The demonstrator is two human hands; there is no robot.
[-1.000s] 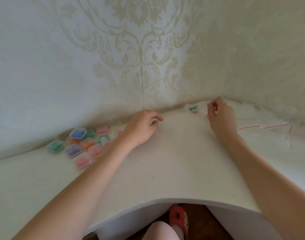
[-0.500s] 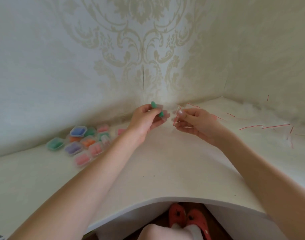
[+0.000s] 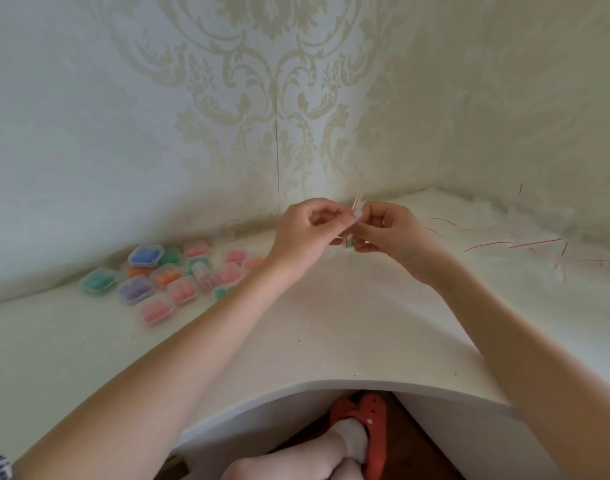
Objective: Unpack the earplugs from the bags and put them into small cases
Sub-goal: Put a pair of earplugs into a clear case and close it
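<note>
A: What has changed since half a second ago?

B: The left hand [image 3: 305, 233] and the right hand [image 3: 390, 233] have drawn closer and now meet above the desk [image 3: 331, 323], near the back corner. Both pinch one small clear bag [image 3: 352, 221] with a red strip along its top. Earlier the left hand held up a green earplug in plain sight; now only a bit of green, the earplug [image 3: 348, 241], shows low between the fingers, seemingly inside the bag.

A: So each hand is clamped on the bag?

B: Yes, fingers and thumbs curled on it from either side.

A: And the cases?

B: The small cases [image 3: 165, 277] lie in a cluster at the left by the wall, as before, holding blue, green, orange, purple and pink plugs. Well apart from the hands.

A: What about room to move?

B: Bare desk lies between the hands and the curved front edge. To the right, empty bags [image 3: 525, 242] with red strips are scattered toward the side wall. Below the cut-out, a red shoe [image 3: 369, 415] stands on the floor.
</note>
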